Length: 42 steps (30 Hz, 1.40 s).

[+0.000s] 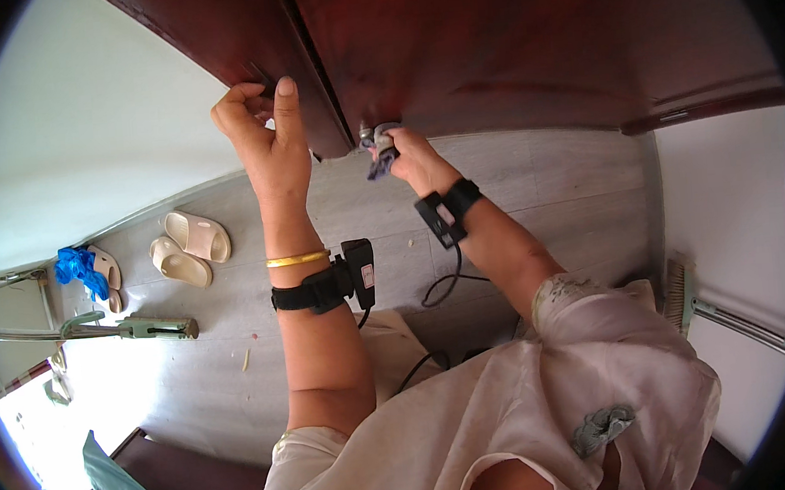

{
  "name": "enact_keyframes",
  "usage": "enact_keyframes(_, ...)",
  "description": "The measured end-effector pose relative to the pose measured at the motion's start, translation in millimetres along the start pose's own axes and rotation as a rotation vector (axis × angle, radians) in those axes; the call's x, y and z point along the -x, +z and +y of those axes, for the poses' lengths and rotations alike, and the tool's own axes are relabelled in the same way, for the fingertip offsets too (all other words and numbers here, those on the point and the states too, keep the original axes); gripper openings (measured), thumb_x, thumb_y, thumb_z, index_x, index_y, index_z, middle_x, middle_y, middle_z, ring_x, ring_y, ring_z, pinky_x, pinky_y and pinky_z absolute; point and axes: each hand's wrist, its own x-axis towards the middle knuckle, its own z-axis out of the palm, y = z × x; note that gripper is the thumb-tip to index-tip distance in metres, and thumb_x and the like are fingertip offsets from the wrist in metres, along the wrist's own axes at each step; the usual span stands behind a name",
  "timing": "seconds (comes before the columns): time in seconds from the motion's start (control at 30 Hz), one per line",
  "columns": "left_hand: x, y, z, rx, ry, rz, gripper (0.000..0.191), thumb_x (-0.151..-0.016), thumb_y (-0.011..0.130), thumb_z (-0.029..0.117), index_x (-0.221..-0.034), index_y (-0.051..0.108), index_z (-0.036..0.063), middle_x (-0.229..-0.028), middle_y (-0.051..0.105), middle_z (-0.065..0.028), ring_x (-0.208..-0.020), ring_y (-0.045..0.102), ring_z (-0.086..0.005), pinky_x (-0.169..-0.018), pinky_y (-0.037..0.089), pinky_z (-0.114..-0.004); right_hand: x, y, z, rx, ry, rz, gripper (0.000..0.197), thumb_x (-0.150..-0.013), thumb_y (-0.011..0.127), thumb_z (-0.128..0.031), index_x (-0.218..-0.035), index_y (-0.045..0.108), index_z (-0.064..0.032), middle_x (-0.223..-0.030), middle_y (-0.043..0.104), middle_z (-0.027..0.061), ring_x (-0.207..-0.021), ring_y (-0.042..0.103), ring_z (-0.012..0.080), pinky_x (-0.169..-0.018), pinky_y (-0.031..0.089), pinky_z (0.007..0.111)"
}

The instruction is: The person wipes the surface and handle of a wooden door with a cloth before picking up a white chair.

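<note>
Two dark red wooden door panels [474, 41] stand before me, split by a dark vertical gap. My left hand [265, 127] is at the outer edge of the narrower left panel [234, 31]. Its thumb points up, apart from the curled fingers, whose tips are partly hidden near a small dark fitting on the panel. I see nothing held in it. In my right hand [417, 158] is a crumpled grey-purple cloth [381, 164], low on the right panel. The cloth lies against or right beside a small metal fitting [365, 132] near the gap.
Beige slippers [191, 249] and a blue plastic bag [79, 270] lie on the grey plank floor [538, 180] at left. A green-headed mop [159, 327] reaches in from the left. A brush [679, 293] leans at the right wall. Cables hang from both wrist devices.
</note>
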Motion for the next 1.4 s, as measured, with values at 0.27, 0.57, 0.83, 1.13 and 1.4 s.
enact_keyframes(0.27, -5, 1, -5, -0.068, 0.058, 0.047, 0.032, -0.088, 0.064, 0.023, -0.103, 0.044, 0.0031, -0.088, 0.045, -0.0009, -0.075, 0.040, -0.0070, -0.066, 0.036, -0.020, 101, 90, -20, 0.065, -0.120, -0.186, 0.009, -0.082, 0.059, -0.003, -0.089, 0.055, -0.0012, -0.079, 0.058, 0.0083, -0.063, 0.055, 0.0175, -0.052, 0.045, 0.029)
enact_keyframes(0.57, -2, 4, 6, -0.071, 0.022, 0.063, 0.033, -0.088, 0.065, 0.024, -0.102, 0.045, 0.0027, -0.090, 0.045, -0.0026, -0.077, 0.042, -0.0082, -0.068, 0.038, -0.021, 66, -22, -76, -0.306, -0.030, 0.067, 0.015, -0.093, 0.046, -0.017, -0.095, 0.052, -0.0034, -0.087, 0.058, 0.0113, -0.074, 0.061, 0.0286, -0.048, 0.045, 0.033)
enact_keyframes(0.83, -1, 5, 6, -0.034, -0.032, 0.064, 0.034, -0.086, 0.066, 0.027, -0.101, 0.046, 0.0036, -0.098, 0.037, -0.0039, -0.075, 0.041, -0.0094, -0.066, 0.039, -0.024, 120, 43, -76, -0.081, -0.478, 0.167, 0.024, -0.084, 0.057, -0.008, -0.103, 0.043, -0.0041, -0.093, 0.054, 0.0122, -0.075, 0.057, 0.0222, -0.060, 0.051, 0.035)
enact_keyframes(1.13, 1, 11, 18, -0.127, -0.014, 0.073, 0.033, -0.087, 0.066, 0.024, -0.102, 0.047, 0.0011, -0.101, 0.041, -0.0055, -0.084, 0.046, -0.0116, -0.073, 0.042, -0.024, 68, -40, -78, -0.172, -0.426, 0.213, 0.013, -0.085, 0.054, -0.003, -0.097, 0.049, -0.0031, -0.082, 0.058, 0.0116, -0.061, 0.059, 0.0237, -0.052, 0.050, 0.035)
enact_keyframes(1.4, 0, 6, 11, -0.154, -0.013, 0.070, 0.040, -0.085, 0.067, 0.028, -0.105, 0.044, 0.0021, -0.104, 0.036, -0.0073, -0.080, 0.045, -0.0110, -0.066, 0.043, -0.024, 95, 85, -35, -0.344, -0.233, 0.026, 0.008, -0.089, 0.043, -0.004, -0.088, 0.051, -0.0019, -0.083, 0.057, 0.0141, -0.063, 0.057, 0.0254, -0.056, 0.051, 0.038)
